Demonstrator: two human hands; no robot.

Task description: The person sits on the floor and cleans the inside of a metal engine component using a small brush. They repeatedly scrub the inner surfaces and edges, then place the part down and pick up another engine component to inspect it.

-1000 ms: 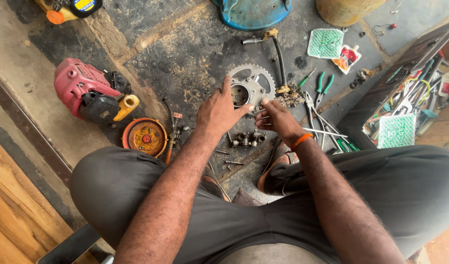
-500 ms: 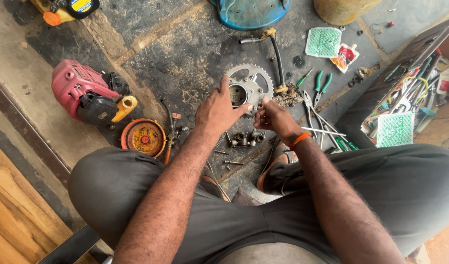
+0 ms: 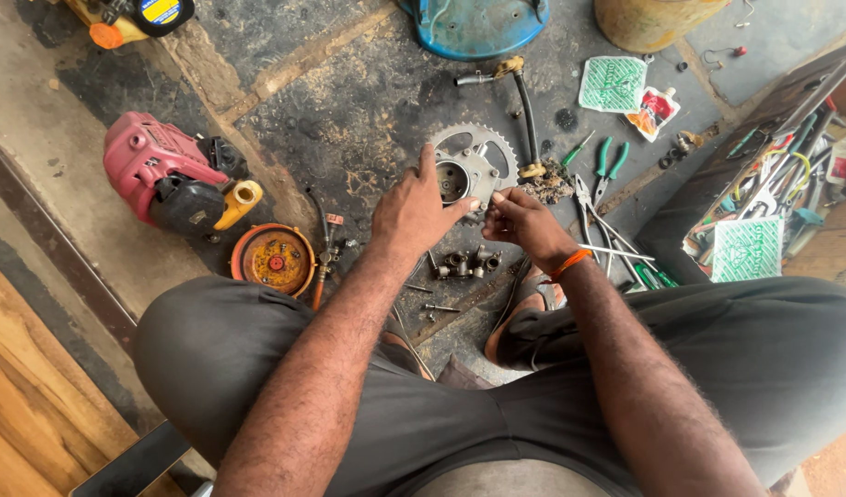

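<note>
Both hands meet over the toothed sprocket [image 3: 474,170] lying on the stained floor [image 3: 349,110]. Since a second ago little has shifted: the left hand [image 3: 412,213] still clasps its hub, the right hand [image 3: 520,219] pinches something too small to identify. Loose nuts [image 3: 464,264] lie just below.

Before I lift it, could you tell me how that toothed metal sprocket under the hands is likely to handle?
The sprocket looks like solid metal, so it is probably stiff and rather heavy for its size. It lies flat on the grimy floor, so it should slide, not roll. Its teeth and likely grease may make it slippery; the left hand and right hand are both at it.
</note>
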